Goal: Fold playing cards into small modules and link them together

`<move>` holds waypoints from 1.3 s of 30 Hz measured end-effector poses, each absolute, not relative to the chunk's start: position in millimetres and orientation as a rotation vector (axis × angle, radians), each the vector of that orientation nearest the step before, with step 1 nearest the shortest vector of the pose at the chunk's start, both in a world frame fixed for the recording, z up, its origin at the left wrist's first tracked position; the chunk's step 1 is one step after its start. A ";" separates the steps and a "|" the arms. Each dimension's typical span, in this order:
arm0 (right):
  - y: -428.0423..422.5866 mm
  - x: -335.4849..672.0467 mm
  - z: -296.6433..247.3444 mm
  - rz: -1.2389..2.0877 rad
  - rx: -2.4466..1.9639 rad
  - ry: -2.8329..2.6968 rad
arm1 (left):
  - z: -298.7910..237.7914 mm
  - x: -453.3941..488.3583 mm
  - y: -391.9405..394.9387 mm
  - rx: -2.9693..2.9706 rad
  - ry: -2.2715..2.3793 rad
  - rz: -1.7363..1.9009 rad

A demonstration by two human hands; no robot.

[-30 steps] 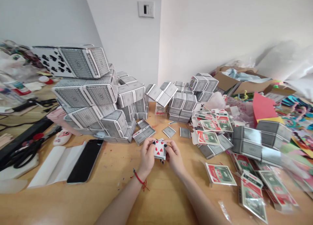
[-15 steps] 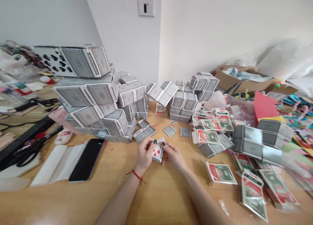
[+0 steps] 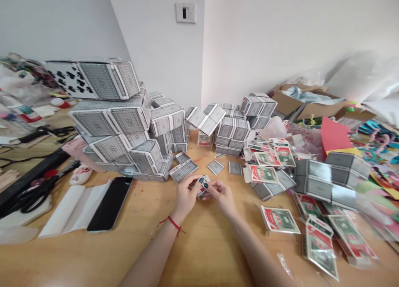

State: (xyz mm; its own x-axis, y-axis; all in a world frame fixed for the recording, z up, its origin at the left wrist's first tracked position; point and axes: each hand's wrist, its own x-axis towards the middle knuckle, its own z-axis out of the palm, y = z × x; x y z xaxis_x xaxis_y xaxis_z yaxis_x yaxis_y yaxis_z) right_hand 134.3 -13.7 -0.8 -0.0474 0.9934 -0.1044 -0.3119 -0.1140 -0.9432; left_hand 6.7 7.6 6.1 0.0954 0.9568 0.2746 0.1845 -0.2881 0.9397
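Observation:
My left hand (image 3: 187, 195) and my right hand (image 3: 222, 195) meet over the near middle of the table. Both are closed on a playing card (image 3: 201, 193) with red hearts; thumbs and fingers cover most of it, so I cannot tell whether it is one card or several. Just beyond the left fingers lies a joined piece of grey-backed cards (image 3: 187, 169). Two loose cards, one (image 3: 215, 167) turned at an angle and another (image 3: 235, 168) to its right, lie face down past the hands.
A tall stack of card blocks (image 3: 127, 116) rises at the left, with smaller card blocks (image 3: 233, 131) at the back. Red and green card boxes (image 3: 279, 219) litter the right side. A black phone (image 3: 110, 204), white paper roll (image 3: 64, 206) and scissors (image 3: 35, 195) lie left.
My thumbs have drawn together over the heart card, hiding more of its face. The card is turned and tilted, and my right fingers have shifted in beside the left.

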 end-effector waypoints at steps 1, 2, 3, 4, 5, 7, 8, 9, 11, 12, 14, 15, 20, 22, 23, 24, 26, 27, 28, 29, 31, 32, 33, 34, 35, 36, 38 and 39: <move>-14.1 134.5 -0.9 1.444 -1.044 -0.935 | 6.8 7.9 6.0 1.620 1.158 1.267; -14.4 134.6 -1.0 1.438 -1.054 -0.937 | 7.0 9.0 4.4 1.628 1.167 1.266; -14.6 134.6 -1.0 1.428 -1.062 -0.941 | 6.8 10.0 2.9 1.628 1.180 1.264; -14.9 134.5 -0.9 1.411 -1.070 -0.946 | 6.0 10.9 1.6 1.624 1.192 1.256; -15.1 134.2 -0.7 1.388 -1.077 -0.955 | 4.8 11.7 0.6 1.618 1.204 1.246; -15.7 132.9 -0.5 1.337 -1.085 -0.984 | 2.0 13.2 -0.8 1.604 1.222 1.221; -16.2 131.8 -0.6 1.314 -1.086 -1.001 | 0.6 13.7 -1.2 1.595 1.232 1.216; -16.8 130.4 -0.9 1.293 -1.084 -1.017 | -0.6 14.1 -1.5 1.584 1.244 1.218; -18.7 126.8 -2.0 1.258 -1.071 -1.042 | -2.0 14.4 -1.8 1.565 1.272 1.242; -19.9 124.9 -2.8 1.243 -1.064 -1.052 | -2.4 14.3 -1.8 1.554 1.287 1.262; -22.4 121.6 -4.6 1.214 -1.055 -1.074 | -2.9 13.8 -1.4 1.501 1.308 1.300; -23.5 120.5 -5.5 1.200 -1.054 -1.094 | -3.3 13.6 -0.7 1.455 1.309 1.313; -22.7 123.8 -7.0 1.174 -1.063 -1.215 | -5.3 13.4 6.2 1.256 1.233 1.288; -20.0 127.7 -5.9 1.157 -1.086 -1.217 | -3.8 12.7 8.0 1.300 1.208 1.279; -18.6 129.8 -5.3 1.143 -1.103 -1.210 | -2.3 11.9 8.1 1.364 1.213 1.283; -17.4 131.9 -4.8 1.126 -1.121 -1.202 | -0.5 10.9 7.7 1.454 1.230 1.291; -15.9 135.7 -4.2 1.069 -1.158 -1.198 | 3.2 8.6 5.7 1.668 1.283 1.312; -15.6 137.3 -4.1 1.029 -1.180 -1.210 | 4.6 7.6 4.4 1.768 1.305 1.316; -15.7 138.6 -4.3 0.981 -1.206 -1.234 | 5.5 6.8 3.1 1.842 1.317 1.319; -16.0 139.6 -4.5 0.928 -1.233 -1.267 | 5.8 6.3 2.1 1.898 1.323 1.320; -17.3 140.4 -5.1 0.835 -1.280 -1.349 | 4.4 6.1 0.9 1.963 1.329 1.325; -18.0 140.4 -5.3 0.799 -1.295 -1.385 | 3.1 6.2 0.9 1.986 1.333 1.328; -18.7 140.0 -5.4 0.771 -1.305 -1.416 | 1.7 6.2 1.0 2.005 1.338 1.332; -19.3 139.5 -5.4 0.748 -1.312 -1.441 | 0.3 6.2 1.4 2.020 1.345 1.340; -19.8 139.0 -5.1 0.733 -1.320 -1.463 | -0.9 6.0 1.8 2.032 1.350 1.344; -20.3 138.7 -4.7 0.723 -1.328 -1.484 | -1.9 5.6 2.3 2.044 1.354 1.345; -20.7 138.7 -3.1 0.719 -1.339 -1.518 | -3.0 4.5 3.2 2.060 1.362 1.343; -20.7 139.1 -2.1 0.730 -1.334 -1.529 | -3.3 3.9 3.7 2.064 1.366 1.339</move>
State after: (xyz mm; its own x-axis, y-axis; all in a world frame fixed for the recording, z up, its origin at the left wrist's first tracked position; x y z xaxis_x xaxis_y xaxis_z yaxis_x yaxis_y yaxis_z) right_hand 139.1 -20.7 -2.1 0.0411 0.9632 0.2657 0.3988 0.2280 -0.8882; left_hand 3.9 3.7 -3.3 0.1003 0.8460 0.5236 0.5404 -0.4882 0.6853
